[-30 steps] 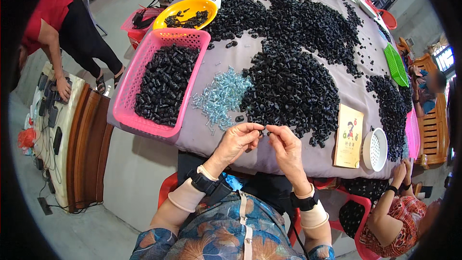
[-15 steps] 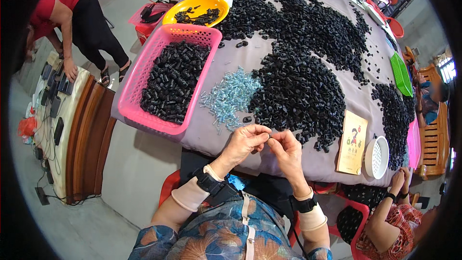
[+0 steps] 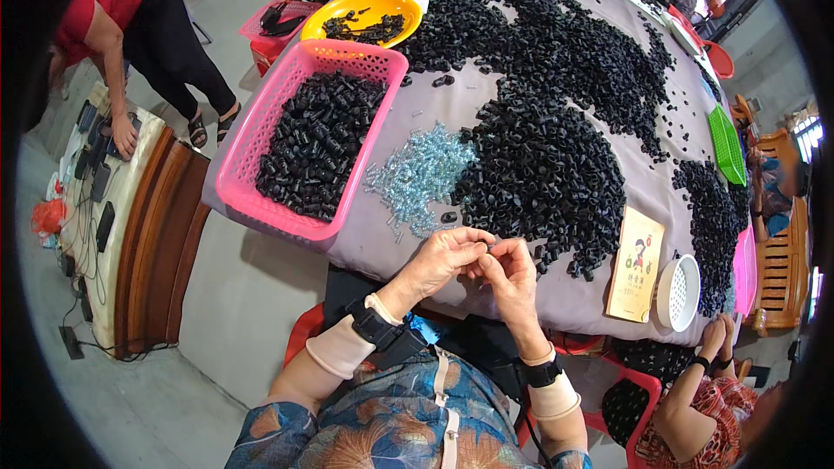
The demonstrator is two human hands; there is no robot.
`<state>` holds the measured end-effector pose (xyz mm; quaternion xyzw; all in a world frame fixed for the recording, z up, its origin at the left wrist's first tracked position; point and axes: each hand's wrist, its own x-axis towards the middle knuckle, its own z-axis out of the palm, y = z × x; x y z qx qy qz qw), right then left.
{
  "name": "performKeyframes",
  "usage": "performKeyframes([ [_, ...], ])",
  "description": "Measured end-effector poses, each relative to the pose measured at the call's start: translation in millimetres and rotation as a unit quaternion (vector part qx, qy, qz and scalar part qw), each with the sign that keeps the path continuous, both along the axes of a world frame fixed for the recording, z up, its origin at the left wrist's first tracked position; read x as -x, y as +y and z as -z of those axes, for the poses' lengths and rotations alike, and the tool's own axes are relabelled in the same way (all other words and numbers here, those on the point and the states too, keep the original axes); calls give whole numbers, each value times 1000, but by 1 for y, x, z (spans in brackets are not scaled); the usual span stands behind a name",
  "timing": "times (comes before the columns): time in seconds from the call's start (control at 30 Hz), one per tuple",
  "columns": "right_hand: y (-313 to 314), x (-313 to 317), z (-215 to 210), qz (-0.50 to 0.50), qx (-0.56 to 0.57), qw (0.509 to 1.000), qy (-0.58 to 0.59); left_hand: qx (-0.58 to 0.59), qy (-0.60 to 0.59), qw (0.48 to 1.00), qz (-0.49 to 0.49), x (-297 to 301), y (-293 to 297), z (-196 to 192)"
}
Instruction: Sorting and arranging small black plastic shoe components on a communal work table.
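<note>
Drawn slightly nearer since a moment earlier, left hand (image 3: 447,259) and right hand (image 3: 508,274) pinch together on a small part, hardly visible, at the table's (image 3: 486,117) near edge, loose black parts (image 3: 543,178) and pale blue pieces (image 3: 417,175) within reach.

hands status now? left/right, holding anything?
Left hand: fingers pinched shut on a small part, too small to identify.
Right hand: fingers pinched on the same part.
</note>
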<state>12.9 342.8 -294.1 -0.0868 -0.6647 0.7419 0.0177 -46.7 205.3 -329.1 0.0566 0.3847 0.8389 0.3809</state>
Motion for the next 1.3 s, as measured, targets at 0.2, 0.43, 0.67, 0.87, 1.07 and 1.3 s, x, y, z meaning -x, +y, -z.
performKeyframes([
  [0.2,-2,1,5,13,40,999,13,3,6,1000,-10,-2,3,-3],
  [0.43,2,7,6,-34,46,998,-6,-21,-5,1000,-23,-1,1,-4],
  [0.67,12,8,16,-84,22,996,30,-11,-23,999,-20,-2,5,-2],
  [0.87,8,10,15,-85,-54,994,44,-40,-17,999,-28,-2,5,3],
  [1.07,2,8,11,-48,31,998,2,-23,-48,997,-57,-4,7,-6],
  [1.3,0,6,21,60,39,996,48,-13,-60,996,-65,-4,10,-2],
])
